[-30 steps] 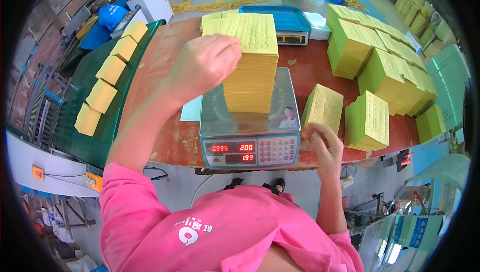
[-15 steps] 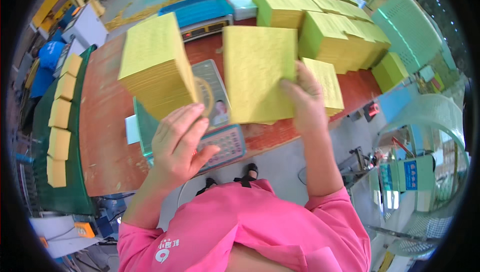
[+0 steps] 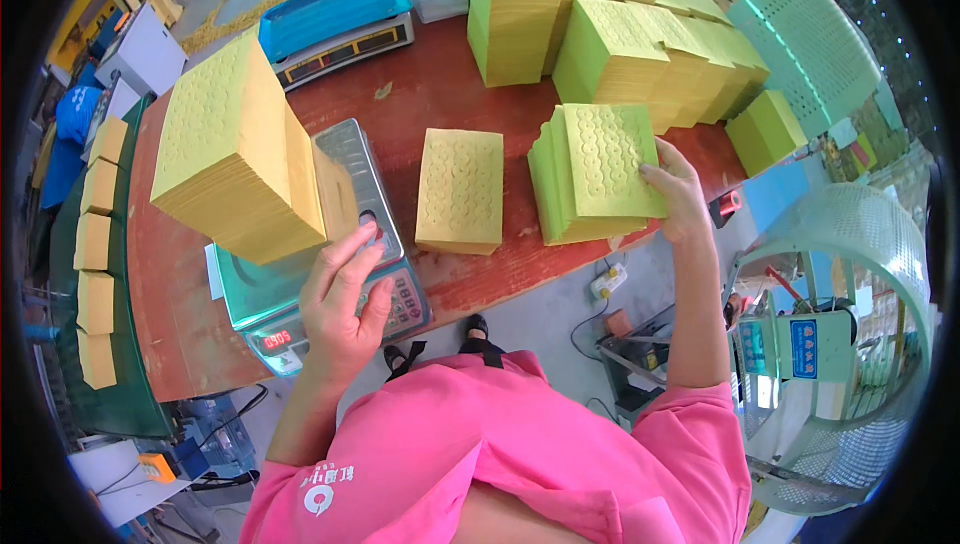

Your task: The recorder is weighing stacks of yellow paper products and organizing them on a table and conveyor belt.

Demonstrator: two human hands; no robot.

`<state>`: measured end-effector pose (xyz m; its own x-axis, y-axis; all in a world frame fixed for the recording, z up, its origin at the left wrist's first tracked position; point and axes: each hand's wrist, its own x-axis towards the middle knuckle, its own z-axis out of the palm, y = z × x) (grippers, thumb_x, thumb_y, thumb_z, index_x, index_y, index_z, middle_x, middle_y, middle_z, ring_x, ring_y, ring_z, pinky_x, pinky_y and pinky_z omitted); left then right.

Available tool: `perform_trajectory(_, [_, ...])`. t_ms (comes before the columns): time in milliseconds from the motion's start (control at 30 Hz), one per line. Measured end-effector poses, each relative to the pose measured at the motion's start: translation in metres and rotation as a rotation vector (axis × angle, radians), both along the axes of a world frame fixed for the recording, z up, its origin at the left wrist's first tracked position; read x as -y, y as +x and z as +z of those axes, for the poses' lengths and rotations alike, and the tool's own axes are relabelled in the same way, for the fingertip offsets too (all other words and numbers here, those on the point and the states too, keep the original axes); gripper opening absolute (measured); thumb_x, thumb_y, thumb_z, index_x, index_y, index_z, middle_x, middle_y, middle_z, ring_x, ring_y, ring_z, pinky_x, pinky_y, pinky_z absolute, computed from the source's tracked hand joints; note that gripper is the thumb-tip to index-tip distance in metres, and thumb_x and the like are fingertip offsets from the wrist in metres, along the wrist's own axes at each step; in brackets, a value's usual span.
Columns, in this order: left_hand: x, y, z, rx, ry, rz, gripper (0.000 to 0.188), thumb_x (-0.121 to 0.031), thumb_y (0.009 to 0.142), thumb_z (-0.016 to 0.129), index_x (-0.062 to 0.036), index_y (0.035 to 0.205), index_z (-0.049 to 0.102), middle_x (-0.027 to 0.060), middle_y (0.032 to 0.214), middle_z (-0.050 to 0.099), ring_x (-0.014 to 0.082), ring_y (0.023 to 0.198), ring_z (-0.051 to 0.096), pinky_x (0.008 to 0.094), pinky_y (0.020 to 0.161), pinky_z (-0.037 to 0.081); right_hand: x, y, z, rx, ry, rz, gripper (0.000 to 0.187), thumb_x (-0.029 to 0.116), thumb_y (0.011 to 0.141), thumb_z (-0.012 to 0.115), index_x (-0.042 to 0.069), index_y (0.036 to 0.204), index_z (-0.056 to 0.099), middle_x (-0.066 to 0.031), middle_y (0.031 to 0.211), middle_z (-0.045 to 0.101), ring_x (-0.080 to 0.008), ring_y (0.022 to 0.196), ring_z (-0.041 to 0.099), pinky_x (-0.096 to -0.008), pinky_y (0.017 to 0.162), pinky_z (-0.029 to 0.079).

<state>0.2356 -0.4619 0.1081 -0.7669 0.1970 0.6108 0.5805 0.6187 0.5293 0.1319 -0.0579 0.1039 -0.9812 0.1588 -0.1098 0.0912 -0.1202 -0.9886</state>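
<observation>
A tall stack of yellow joss paper (image 3: 235, 174) stands at the left on a digital scale (image 3: 400, 294) with lit red digits. By its lower right side, near the scale's keys, is my left hand (image 3: 345, 304), fingers apart and holding nothing. My right hand (image 3: 675, 189) grips the right edge of a bundle of joss paper (image 3: 608, 154), thumb on top, other fingers partly hidden. That bundle lies on a short, uneven stack (image 3: 570, 214). Round coin-like marks cover its top sheet. Between my hands sits a smaller stack (image 3: 460, 189).
Several tall paper stacks (image 3: 640, 44) fill the far right of the red table (image 3: 400, 109). Behind the scale is another with a blue tray (image 3: 335, 12). A green surface (image 3: 135, 384) at the left holds a row of small stacks. A clear perforated chair (image 3: 870, 244) stands at the right.
My right hand has carried the bundle from the middle to the right, onto the short stack. The smaller stack in the middle has come into sight. The whole view has shifted.
</observation>
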Motion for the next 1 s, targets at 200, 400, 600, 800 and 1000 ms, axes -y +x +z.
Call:
perform_trajectory(200, [0.020, 0.017, -0.006, 0.049, 0.027, 0.137, 0.028, 0.001, 0.084, 0.064, 0.0025, 0.112, 0.062, 0.0192, 0.121, 0.063, 0.0328, 0.110, 0.062, 0.0383, 0.096, 0.048, 0.017, 0.004, -0.001, 0.002, 0.182, -0.010, 0.048, -0.005, 0.086, 0.056, -0.005, 0.133, 0.050, -0.0151, 0.112, 0.066, -0.0198, 0.096, 0.066, -0.0339, 0.085, 0.053])
perform_trajectory(400, [0.055, 0.032, -0.002, 0.015, -0.019, 0.262, 0.029, 0.003, 0.082, 0.066, 0.0038, 0.110, 0.062, 0.0193, 0.119, 0.063, 0.0331, 0.104, 0.064, 0.0377, 0.088, 0.052, 0.003, 0.002, -0.019, -0.151, 0.566, 0.027, 0.045, -0.004, 0.084, 0.058, -0.005, 0.128, 0.054, -0.0078, 0.114, 0.063, -0.0160, 0.102, 0.060, -0.0293, 0.091, 0.047])
perform_trajectory(600, [0.112, 0.049, 0.002, -0.091, 0.178, 0.387, 0.022, 0.005, 0.087, 0.060, 0.0050, 0.110, 0.061, 0.0195, 0.117, 0.064, 0.0287, 0.105, 0.064, 0.0342, 0.089, 0.051, 0.003, 0.017, -0.001, -0.367, 1.029, -0.293, 0.045, 0.004, 0.091, 0.060, 0.000, 0.135, 0.052, -0.0123, 0.125, 0.063, -0.0141, 0.093, 0.064, -0.0277, 0.085, 0.051])
perform_trajectory(800, [0.151, 0.057, 0.007, -0.081, 0.307, 0.428, 0.022, 0.000, 0.097, 0.047, 0.0059, 0.114, 0.060, 0.0191, 0.122, 0.061, 0.0239, 0.112, 0.061, 0.0344, 0.089, 0.054, 0.101, 0.030, -0.005, -0.476, 0.734, -0.189, 0.039, -0.001, 0.094, 0.057, 0.000, 0.132, 0.055, -0.0103, 0.122, 0.064, -0.0125, 0.097, 0.063, -0.0254, 0.087, 0.049])
perform_trajectory(1000, [0.184, 0.031, 0.033, -0.048, 0.484, 0.412, 0.025, -0.011, 0.100, 0.049, 0.0041, 0.117, 0.059, 0.0171, 0.126, 0.059, 0.0248, 0.113, 0.060, 0.0371, 0.095, 0.050, 0.212, 0.037, -0.007, -0.445, 0.357, 0.094, 0.031, -0.001, 0.094, 0.058, -0.001, 0.125, 0.060, -0.0096, 0.117, 0.065, -0.0150, 0.105, 0.062, -0.0269, 0.091, 0.048])
